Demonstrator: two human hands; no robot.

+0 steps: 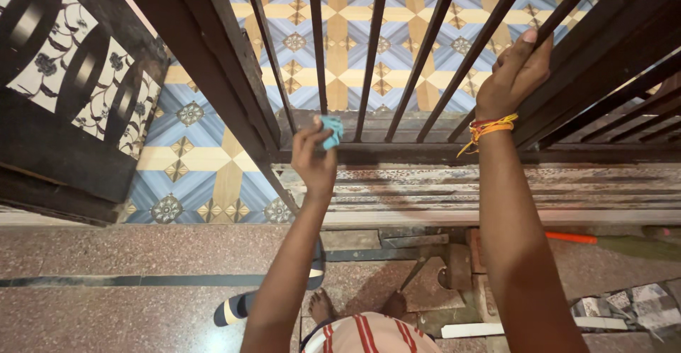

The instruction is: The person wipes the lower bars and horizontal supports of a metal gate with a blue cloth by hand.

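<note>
Nearest the camera, bottom edge: red-and-white striped garment [365,335], bare feet [323,305] on a speckled reddish stone floor [106,254]. Striped sandal [234,309] lies just left of the feet, partly behind the left forearm. Loose bricks and stone pieces [454,264] sit on the floor just ahead of the feet; broken tile bits [631,303] at far right. An orange rod-like thing [571,238] lies near the step on the right, kind unclear.

Next out: a worn, patterned stone threshold [496,190] runs across under the gate.

Left hand [314,158] is raised at the lower rail of the dark metal gate [425,151]. Grip is clenched on a small light-blue cloth [331,131], pinched between thumb and fingers. Cloth sits just beside the bottom of one vertical bar, at or touching the rail; exact contact is hard to tell.

Right hand [512,76] is higher and to the right, grip wrapped around a slanted gate bar [567,12], thumb up along it. Orange and red threads [489,127] are tied at that wrist, loose ends hanging left.

Left side: a second gate leaf [71,90] with a black frame and floral white panel stands swung open.

Farthest, seen through the bars: blue, cream and tan patterned floor tiles [340,48], continuing down the left gap between the two leaves.
</note>
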